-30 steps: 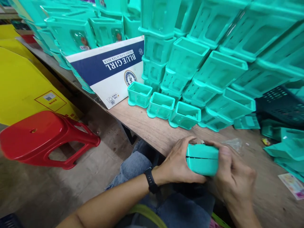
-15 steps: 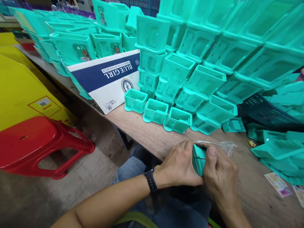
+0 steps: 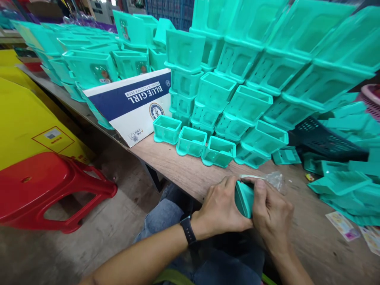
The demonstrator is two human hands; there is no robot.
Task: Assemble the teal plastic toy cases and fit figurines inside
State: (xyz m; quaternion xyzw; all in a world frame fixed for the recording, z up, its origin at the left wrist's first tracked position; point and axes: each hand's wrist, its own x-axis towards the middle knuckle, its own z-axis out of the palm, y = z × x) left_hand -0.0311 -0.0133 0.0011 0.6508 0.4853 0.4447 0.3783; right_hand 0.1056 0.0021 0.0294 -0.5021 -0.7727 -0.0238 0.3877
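Head view: left hand (image 3: pixel 221 209) and right hand (image 3: pixel 274 215) with fingers (image 3: pixel 226 189) wrapped shut around a smooth turquoise plastic box (image 3: pixel 246 200), held tilted near the brown wooden surface's (image 3: pixel 175 168) edge, crumpled clear plastic film (image 3: pixel 275 180) just beyond, three small open-topped turquoise plastic bins (image 3: pixel 192 147) farther left.

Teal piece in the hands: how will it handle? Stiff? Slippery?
Probably stiff: the teal piece shows no visible buckling between the left hand and right hand. Possibly slippery: its exposed face looks smooth. Weight's hard to judge; fingers cover much of it.
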